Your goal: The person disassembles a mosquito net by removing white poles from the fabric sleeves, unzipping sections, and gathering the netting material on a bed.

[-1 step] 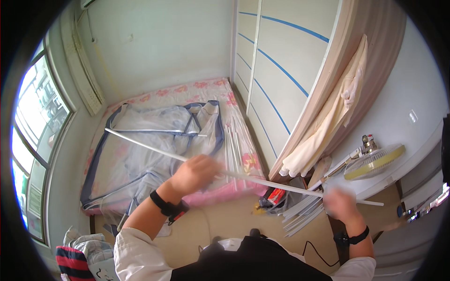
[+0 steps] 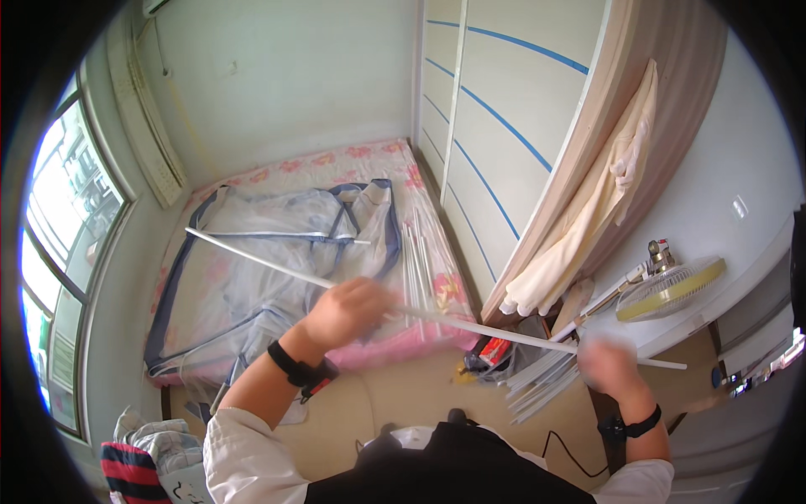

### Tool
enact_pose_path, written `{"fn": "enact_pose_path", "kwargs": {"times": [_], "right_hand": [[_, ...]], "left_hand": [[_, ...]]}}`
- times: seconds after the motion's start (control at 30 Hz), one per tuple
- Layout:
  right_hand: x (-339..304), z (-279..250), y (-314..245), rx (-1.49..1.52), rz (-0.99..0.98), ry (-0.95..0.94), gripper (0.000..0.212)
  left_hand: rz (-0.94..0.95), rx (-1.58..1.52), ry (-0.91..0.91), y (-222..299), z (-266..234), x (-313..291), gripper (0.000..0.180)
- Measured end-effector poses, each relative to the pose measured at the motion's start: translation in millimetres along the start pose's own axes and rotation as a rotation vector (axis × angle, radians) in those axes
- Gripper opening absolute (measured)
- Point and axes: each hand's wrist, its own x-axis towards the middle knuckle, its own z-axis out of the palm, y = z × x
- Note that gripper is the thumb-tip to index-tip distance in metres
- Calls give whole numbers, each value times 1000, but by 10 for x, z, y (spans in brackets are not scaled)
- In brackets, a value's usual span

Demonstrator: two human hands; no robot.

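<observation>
A long white pole point(image 2: 260, 261) runs slantwise from above the bed on the left down to the right. My left hand point(image 2: 353, 312) is closed round its middle. My right hand point(image 2: 609, 363), blurred, is closed on the pole near its right end, which sticks out beyond the fist. Beneath the pole, a sheer mosquito net point(image 2: 277, 210) with dark blue edging lies spread on the bed. Another white pole point(image 2: 294, 234) lies along the net. Several loose white poles point(image 2: 414, 269) rest on the bed, right of the net.
The bed point(image 2: 336, 160) has a pink floral sheet. More pale poles point(image 2: 537, 388) stand in a bundle by my right hand. A fan point(image 2: 672, 290) is at the right, near a cream curtain point(image 2: 596, 202). A window point(image 2: 71, 227) is at the left. A black cable point(image 2: 561, 449) lies on the floor.
The far left end of the pole in my hands has shifted very slightly left and up. Both hands keep their grip.
</observation>
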Motion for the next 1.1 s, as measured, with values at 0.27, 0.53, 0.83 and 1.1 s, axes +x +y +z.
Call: {"fn": "enact_pose_path", "kwargs": {"times": [0.27, 0.53, 0.83, 1.1], "right_hand": [[-136, 87, 29, 11, 64, -45, 20], [-352, 199, 101, 415, 333, -395, 28], [-1157, 1203, 513, 47, 472, -505, 30], [89, 1353, -78, 558, 154, 162, 55]], "left_hand": [[-331, -62, -312, 38, -26, 7, 24], [-149, 59, -302, 26, 172, -165, 24], [-83, 71, -404, 248, 531, 33, 15], [201, 53, -541, 690, 1157, 893, 4]]}}
